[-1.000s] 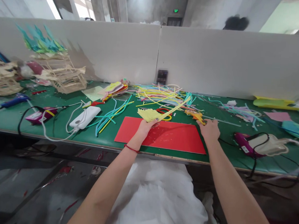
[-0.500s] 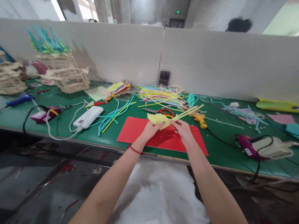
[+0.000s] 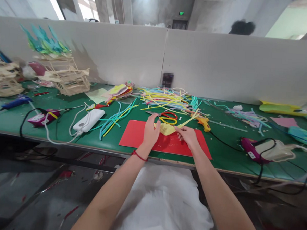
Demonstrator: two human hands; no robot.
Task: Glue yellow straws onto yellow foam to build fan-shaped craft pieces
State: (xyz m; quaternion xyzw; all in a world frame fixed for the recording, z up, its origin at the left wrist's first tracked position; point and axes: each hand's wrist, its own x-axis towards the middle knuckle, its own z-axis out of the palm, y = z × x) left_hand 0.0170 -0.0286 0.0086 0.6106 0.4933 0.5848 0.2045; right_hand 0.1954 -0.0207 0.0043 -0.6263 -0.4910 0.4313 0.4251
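A pale yellow ribbed piece [image 3: 167, 129], with long yellow strips [image 3: 191, 119] running out to its upper right, is held just over a red sheet [image 3: 134, 134]. My right hand [image 3: 187, 134] pinches it at its right end, where the strips come out. At its left edge my left hand [image 3: 150, 133] is raised, thumb and fingers apart; whether it touches the piece I cannot tell. Just behind lie scissors [image 3: 168, 118] with red and yellow handles, their blades partly hidden by my left fingers.
A heap of coloured strips [image 3: 167, 98] lies behind the scissors. A yellow glue gun [image 3: 203, 123] is to the right, with a purple device [image 3: 254, 150] farther off. Leftward are blue-green strips [image 3: 118, 118], a white power bank [image 3: 89, 120] with cables, and stick frames [image 3: 73, 80].
My left hand has let go of the yellow piece's left side and risen, its fingers now spread. The piece sits slightly lower in my right hand, and the scissor handles show more.
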